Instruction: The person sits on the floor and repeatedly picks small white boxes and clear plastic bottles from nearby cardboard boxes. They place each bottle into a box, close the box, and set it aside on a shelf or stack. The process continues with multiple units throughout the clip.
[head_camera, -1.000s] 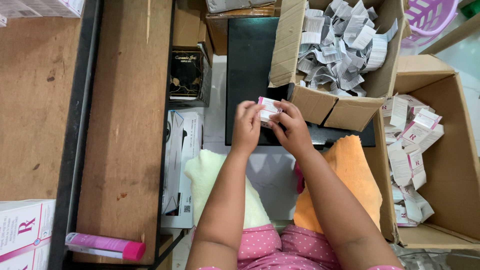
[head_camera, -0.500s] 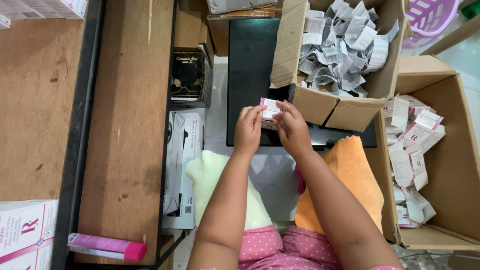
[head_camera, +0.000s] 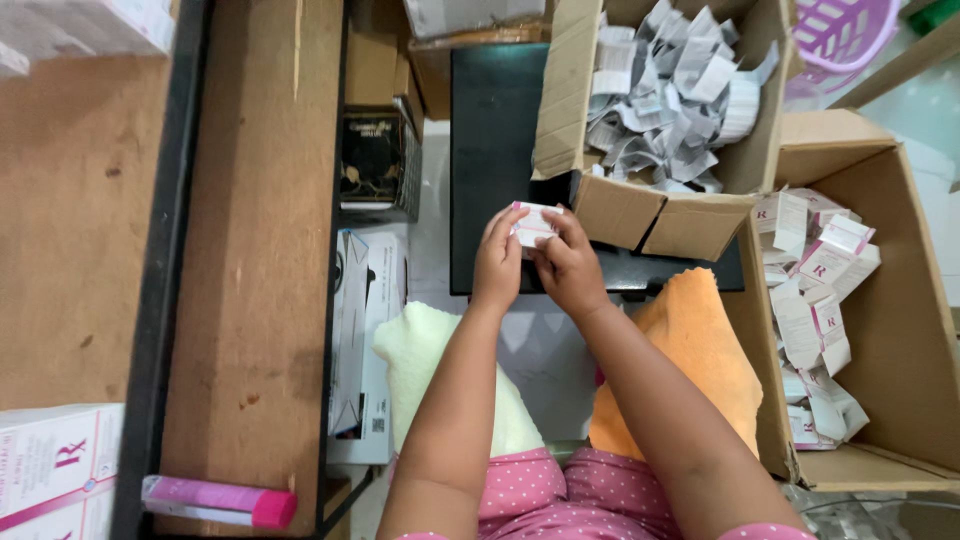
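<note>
Fingertips of both hands pinch a small white folded card carton with a pink edge (head_camera: 533, 224), held in the air over the black mat (head_camera: 490, 160), just beside the brown cardboard box of grey paper slips (head_camera: 655, 100). It looks feather-light, thin and easily creased, best gripped at its edges. The left hand (head_camera: 498, 262) and right hand (head_camera: 570, 268) sit knuckle to knuckle, forearms reaching forward from the lap between the pale yellow towel (head_camera: 420, 360) and orange cloth (head_camera: 690, 350).
</note>
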